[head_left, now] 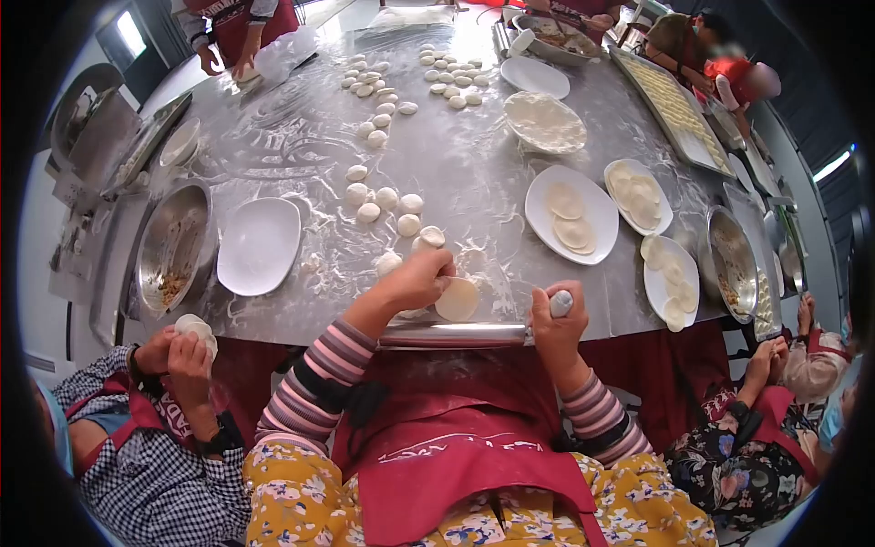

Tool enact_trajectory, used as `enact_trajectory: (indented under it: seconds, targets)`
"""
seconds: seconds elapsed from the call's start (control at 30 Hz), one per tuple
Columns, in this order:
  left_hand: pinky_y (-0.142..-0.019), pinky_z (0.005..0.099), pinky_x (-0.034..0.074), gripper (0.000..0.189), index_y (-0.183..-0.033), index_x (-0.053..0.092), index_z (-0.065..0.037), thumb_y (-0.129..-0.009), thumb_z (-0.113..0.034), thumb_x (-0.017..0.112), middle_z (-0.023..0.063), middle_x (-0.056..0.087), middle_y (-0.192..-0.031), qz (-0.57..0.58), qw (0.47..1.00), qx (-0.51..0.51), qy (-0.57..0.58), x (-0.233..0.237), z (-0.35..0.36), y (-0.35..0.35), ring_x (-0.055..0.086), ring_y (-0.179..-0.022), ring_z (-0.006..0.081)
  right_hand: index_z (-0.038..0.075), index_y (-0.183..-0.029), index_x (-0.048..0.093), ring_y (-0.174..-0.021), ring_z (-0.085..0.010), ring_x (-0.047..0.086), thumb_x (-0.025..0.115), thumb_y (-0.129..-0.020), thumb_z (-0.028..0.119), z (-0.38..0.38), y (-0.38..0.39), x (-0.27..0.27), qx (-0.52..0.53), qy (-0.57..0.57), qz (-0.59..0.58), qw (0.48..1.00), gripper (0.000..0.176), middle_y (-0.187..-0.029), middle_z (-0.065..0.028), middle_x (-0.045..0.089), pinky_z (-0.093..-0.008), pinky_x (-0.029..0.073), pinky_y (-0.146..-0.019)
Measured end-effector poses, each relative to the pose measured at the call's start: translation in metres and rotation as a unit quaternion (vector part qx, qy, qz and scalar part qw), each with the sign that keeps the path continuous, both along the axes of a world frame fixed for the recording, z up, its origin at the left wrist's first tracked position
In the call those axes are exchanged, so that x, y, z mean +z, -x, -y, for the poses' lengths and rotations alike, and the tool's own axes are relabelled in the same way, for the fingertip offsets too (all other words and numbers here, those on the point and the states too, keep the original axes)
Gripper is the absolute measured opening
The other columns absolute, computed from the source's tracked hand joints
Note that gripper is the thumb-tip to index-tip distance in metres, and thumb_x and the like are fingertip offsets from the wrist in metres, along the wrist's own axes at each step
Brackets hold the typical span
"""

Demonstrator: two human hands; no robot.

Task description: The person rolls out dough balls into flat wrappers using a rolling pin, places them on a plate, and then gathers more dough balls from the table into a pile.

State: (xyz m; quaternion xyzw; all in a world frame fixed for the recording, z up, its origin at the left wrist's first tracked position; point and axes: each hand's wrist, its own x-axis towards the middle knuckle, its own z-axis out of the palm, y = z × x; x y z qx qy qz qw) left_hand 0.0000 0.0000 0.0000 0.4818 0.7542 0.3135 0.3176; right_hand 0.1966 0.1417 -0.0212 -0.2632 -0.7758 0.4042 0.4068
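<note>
My left hand (421, 279) reaches over the floured table with its fingers pinched at the upper edge of a flat round dough wrapper (458, 300). Just beyond the fingers sits a dough piece (429, 238), and another dough ball (388, 264) lies beside the hand, partly covered by it. With closed fingers, my right hand (558, 330) grips the pale handle of a metal rolling pin (456, 335), which lies along the near table edge, below the wrapper.
Dough balls (386, 199) trail away up the table (465, 155). Plates of wrappers (597, 191) stand right; a white plate (259, 246) and a filling bowl (175, 246) stand left. At left, a co-worker's hands (187, 365) hold wrappers. Another person's hands (767, 357) are at right.
</note>
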Motion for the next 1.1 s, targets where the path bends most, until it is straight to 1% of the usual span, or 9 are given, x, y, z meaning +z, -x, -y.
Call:
enact_trajectory:
  seconds: [0.07,0.2,0.27,0.43,0.63,0.8,0.97,1.07,1.1]
  targets:
    - [-0.069,0.0326,0.047,0.010,-0.091,0.057,0.001,-0.081,0.000,0.055,0.0159,0.063,-0.085,0.075,0.997,-0.001,-0.015,0.001,0.004,-0.014,0.060,-0.080,0.0254,0.005,-0.082,0.048,-0.056,-0.0282,0.059,0.068,-0.076,0.004,-0.001,-0.009,0.005,0.000,0.014,-0.005,1.000,0.021,-0.064,-0.0114,0.054,-0.0359,0.044,-0.050]
    - [-0.070,0.0392,0.047,0.012,-0.088,0.059,0.000,-0.082,-0.006,0.051,0.0211,0.062,-0.083,0.003,0.998,0.018,-0.057,-0.002,0.006,-0.004,0.061,-0.081,0.0333,0.004,-0.084,0.047,-0.055,-0.0341,0.056,0.068,-0.077,0.005,-0.026,0.073,0.007,-0.003,-0.164,-0.072,0.984,0.022,-0.064,-0.0168,0.054,-0.0387,0.044,-0.051]
    - [-0.069,0.0342,0.047,0.013,-0.089,0.059,0.003,-0.084,-0.007,0.052,0.0185,0.062,-0.080,-0.036,0.998,0.056,-0.024,-0.002,0.000,-0.003,0.061,-0.078,0.0260,0.003,-0.084,0.047,-0.057,-0.0351,0.056,0.068,-0.077,0.006,-0.029,0.091,0.013,0.007,-0.123,-0.067,0.990,0.022,-0.065,-0.0181,0.054,-0.0396,0.044,-0.052]
    - [-0.070,0.0362,0.047,0.017,-0.092,0.061,0.000,-0.082,-0.013,0.057,0.0182,0.062,-0.083,-0.037,0.998,0.045,0.011,0.003,0.007,-0.008,0.061,-0.079,0.0294,0.004,-0.084,0.047,-0.056,-0.0355,0.056,0.068,-0.076,0.005,-0.019,0.060,0.005,-0.007,-0.108,-0.065,0.992,0.022,-0.066,-0.0154,0.054,-0.0394,0.044,-0.052]
    - [-0.068,0.0365,0.047,0.015,-0.087,0.057,-0.002,-0.075,-0.011,0.063,0.0146,0.060,-0.082,-0.144,0.986,0.017,-0.088,0.000,0.006,-0.021,0.060,-0.078,0.0301,0.005,-0.083,0.048,-0.053,-0.0283,0.056,0.069,-0.077,0.004,0.008,0.002,0.011,0.013,-0.046,-0.061,0.997,0.022,-0.066,-0.0122,0.053,-0.0341,0.044,-0.049]
    - [-0.064,0.0279,0.045,0.009,-0.085,0.055,0.000,-0.082,-0.007,0.059,0.0047,0.057,-0.073,-0.011,0.996,0.014,-0.090,0.008,-0.043,-0.015,0.054,-0.073,0.0109,0.004,-0.083,0.048,-0.053,-0.0253,0.058,0.068,-0.078,0.002,0.007,0.002,0.017,0.030,-0.053,-0.081,0.995,0.021,-0.068,-0.0113,0.055,-0.0317,0.044,-0.048]
    - [-0.067,0.0265,0.045,0.024,-0.096,0.058,0.001,-0.086,-0.020,0.061,0.0042,0.060,-0.087,0.235,0.952,0.040,-0.193,0.044,-0.129,0.004,0.054,-0.079,0.0102,0.004,-0.084,0.048,-0.053,-0.0262,0.057,0.068,-0.078,0.003,0.007,0.004,0.018,0.043,-0.052,-0.085,0.994,0.021,-0.067,-0.0111,0.054,-0.0324,0.043,-0.048]
    - [-0.073,0.0325,0.048,0.026,-0.096,0.058,0.002,-0.080,-0.017,0.065,0.0114,0.060,-0.090,-0.003,0.979,0.109,-0.173,0.042,-0.130,0.021,0.059,-0.086,0.0187,0.004,-0.085,0.048,-0.054,-0.0278,0.056,0.068,-0.078,0.002,0.007,0.003,0.017,0.050,-0.043,-0.081,0.995,0.021,-0.067,-0.0121,0.053,-0.0340,0.043,-0.049]
    - [-0.073,0.0325,0.048,0.026,-0.096,0.058,0.002,-0.080,-0.017,0.065,0.0114,0.060,-0.090,-0.007,0.979,0.115,-0.170,0.037,-0.124,0.020,0.059,-0.086,0.0187,0.004,-0.085,0.048,-0.054,-0.0278,0.056,0.068,-0.078,0.002,0.005,0.000,0.015,0.056,-0.039,-0.084,0.994,0.021,-0.067,-0.0121,0.053,-0.0340,0.043,-0.049]
